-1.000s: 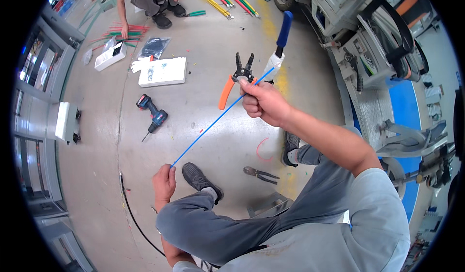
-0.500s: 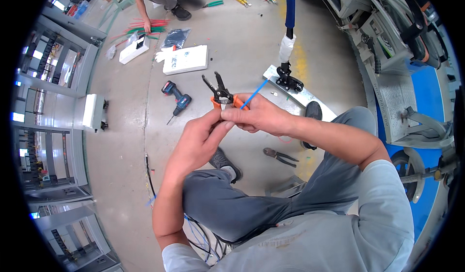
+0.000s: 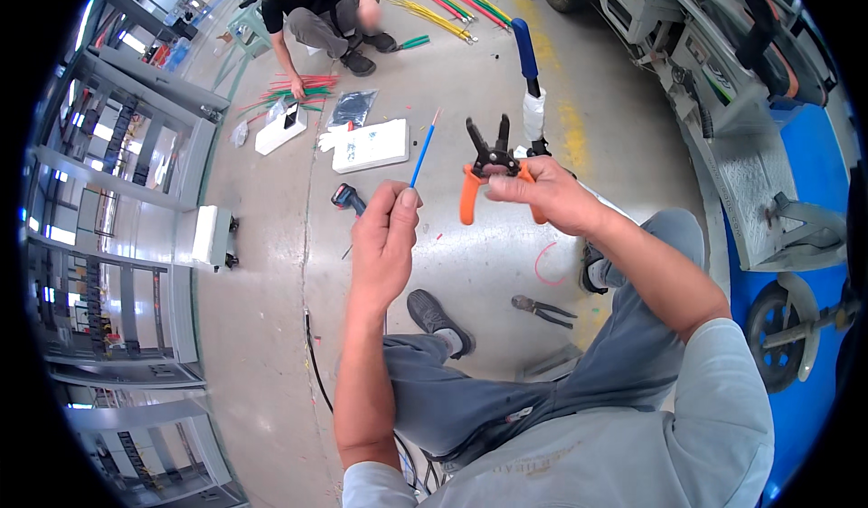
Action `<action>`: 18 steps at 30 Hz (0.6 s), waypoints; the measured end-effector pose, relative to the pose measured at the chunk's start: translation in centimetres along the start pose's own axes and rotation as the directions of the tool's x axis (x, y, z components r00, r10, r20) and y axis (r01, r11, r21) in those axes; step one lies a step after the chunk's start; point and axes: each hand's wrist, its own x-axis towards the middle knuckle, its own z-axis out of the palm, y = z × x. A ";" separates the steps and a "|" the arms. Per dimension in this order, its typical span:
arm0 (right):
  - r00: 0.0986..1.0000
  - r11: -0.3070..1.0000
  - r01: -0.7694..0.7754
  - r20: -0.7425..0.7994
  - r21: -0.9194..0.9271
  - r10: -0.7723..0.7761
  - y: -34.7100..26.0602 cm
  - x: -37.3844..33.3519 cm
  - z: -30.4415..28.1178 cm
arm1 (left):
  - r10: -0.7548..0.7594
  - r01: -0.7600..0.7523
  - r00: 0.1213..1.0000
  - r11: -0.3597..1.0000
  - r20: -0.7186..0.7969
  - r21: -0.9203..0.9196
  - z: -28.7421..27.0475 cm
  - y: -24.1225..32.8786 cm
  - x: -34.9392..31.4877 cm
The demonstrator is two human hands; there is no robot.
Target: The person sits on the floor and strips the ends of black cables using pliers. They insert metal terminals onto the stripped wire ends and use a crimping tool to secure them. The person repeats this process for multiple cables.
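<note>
My left hand [image 3: 384,228] pinches a thin blue wire [image 3: 422,155] between thumb and fingers. The wire points up and away, its far tip bare and copper-coloured. My right hand [image 3: 553,199] is wrapped round one orange handle of a pair of wire strippers [image 3: 494,160]. Their black jaws point away from me and stand apart, and the other handle hangs free to the left. Wire and strippers do not touch; a hand's width or so lies between them.
A cordless drill [image 3: 347,198], partly behind my left hand, and cutting pliers [image 3: 543,311] lie on the floor. Beyond stand a white box [image 3: 372,145] and a blue-handled lever tool [image 3: 524,49]. Another person [image 3: 312,11] crouches by coloured wires [image 3: 307,88]. Cabinets line the left; a vehicle stands right.
My hands have moved apart, the left with the blue wire, the right with the strippers. The wire's bare tip now shows, and the view has shifted, showing more of the other person.
</note>
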 end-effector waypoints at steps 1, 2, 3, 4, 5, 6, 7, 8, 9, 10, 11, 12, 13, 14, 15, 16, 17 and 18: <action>0.998 0.992 0.017 0.053 0.122 -0.024 0.8 0.0 -0.2 | 0.029 -0.029 0.999 0.999 -0.015 0.031 0.8 0.2 0.2; 0.993 0.966 0.030 0.103 0.256 -0.058 1.1 -0.3 0.1 | 0.026 -0.026 1.000 1.000 -0.011 -0.009 1.7 0.2 0.2; 0.984 0.922 0.036 0.147 0.386 -0.100 1.4 -0.4 0.5 | 0.023 -0.023 1.000 0.999 -0.007 -0.048 2.5 0.3 0.2; 0.978 0.921 0.081 0.146 0.381 -0.146 1.4 -0.5 0.9 | 0.019 -0.020 1.000 0.996 -0.003 -0.087 3.2 0.3 0.2; 0.974 0.912 0.086 0.157 0.400 -0.161 1.6 -0.4 1.2 | 0.032 -0.032 0.999 0.992 -0.005 -0.121 3.8 -0.1 0.0; 0.970 0.903 0.091 0.168 0.419 -0.176 1.8 -0.3 1.4 | 0.045 -0.045 0.999 0.987 -0.007 -0.155 4.3 -0.7 0.0; 0.965 0.894 0.096 0.179 0.438 -0.191 2.1 -0.4 1.5 | 0.057 -0.058 0.998 0.980 -0.010 -0.188 4.6 -1.3 -0.1; 0.970 0.911 0.095 0.169 0.401 -0.176 2.5 -0.3 1.7 | 0.063 -0.065 0.998 0.980 -0.013 -0.188 4.6 -1.8 -0.1; 0.971 0.905 0.075 0.174 0.419 -0.161 2.8 -0.4 1.9 | 0.040 -0.043 0.999 0.974 -0.016 -0.223 4.6 -2.0 -0.2; 0.973 0.898 0.055 0.180 0.436 -0.147 3.0 -0.5 2.3 | 0.017 -0.022 1.000 0.966 -0.019 -0.257 4.8 -2.0 -0.4; 0.973 0.891 0.037 0.187 0.452 -0.135 3.0 -0.6 2.6 | -0.002 -0.004 1.000 0.957 -0.023 -0.290 4.8 -2.0 -0.5; 0.972 0.890 0.006 0.205 0.455 -0.112 2.9 -0.8 2.8 | -0.004 0.001 1.000 0.956 -0.008 -0.292 4.7 -2.1 -0.6; 0.968 0.877 -0.017 0.226 0.479 -0.104 3.1 -0.8 3.0 | -0.006 0.007 1.000 0.955 0.006 -0.295 4.6 -2.1 -0.7; 0.965 0.865 -0.041 0.245 0.501 -0.097 3.3 -0.8 3.2 | -0.006 0.012 1.000 0.954 0.021 -0.301 4.6 -2.2 -0.8; 0.960 0.851 -0.064 0.265 0.521 -0.089 3.5 -0.8 3.4 | -0.008 0.009 1.000 0.952 0.006 -0.307 4.8 -2.5 -0.7; 0.962 0.852 -0.059 0.257 0.521 -0.091 3.9 -0.8 3.7 | -0.010 0.006 1.000 0.950 -0.010 -0.314 5.0 -2.8 -0.6; 0.963 0.852 -0.051 0.251 0.521 -0.096 4.3 -0.7 4.1 | -0.009 0.000 1.000 0.948 -0.027 -0.318 5.2 -3.0 -0.5; 0.965 0.853 -0.043 0.244 0.521 -0.100 4.6 -0.7 4.3 | -0.006 0.001 1.000 0.951 -0.017 -0.309 5.1 -3.2 -0.4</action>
